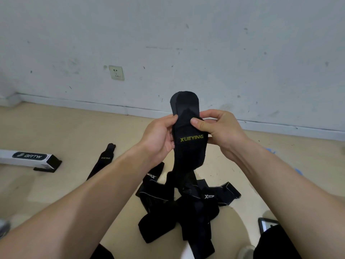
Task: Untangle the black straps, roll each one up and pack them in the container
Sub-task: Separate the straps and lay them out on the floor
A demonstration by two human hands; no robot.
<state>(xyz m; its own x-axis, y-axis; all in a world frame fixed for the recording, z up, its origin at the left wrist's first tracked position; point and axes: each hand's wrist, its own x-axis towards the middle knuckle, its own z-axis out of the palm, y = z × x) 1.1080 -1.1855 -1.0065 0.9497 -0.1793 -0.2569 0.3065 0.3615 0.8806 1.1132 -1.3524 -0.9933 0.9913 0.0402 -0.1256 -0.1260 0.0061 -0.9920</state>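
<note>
At the far left a long white box (28, 158) marked BRTW lies on the tan floor (74, 128), its black end flap open toward the middle; just right of it a lone strap (104, 161) lies flat, apart from the others and partly hidden by the left forearm. The left hand (158, 139) grips the left edge of the held strap (188, 146) — thumb at the front edge, fingers curled round behind; the strap stands upright between the two hands, its yellow XUEYING lettering facing the camera just below the thumbs, its rounded tip rising above both hands against the wall (242, 53). The right hand (218, 129) clamps the opposite edge — thumb pressed flat on the front face, fingers wrapped behind. Below the two grips the strap hangs down and runs into the heap of straps (186, 212), a tangle on the floor directly beneath the hands and well apart from the box; where it ends inside the heap cannot be told. At the lower right a dark-framed screen (267, 224) lies on the floor.
</note>
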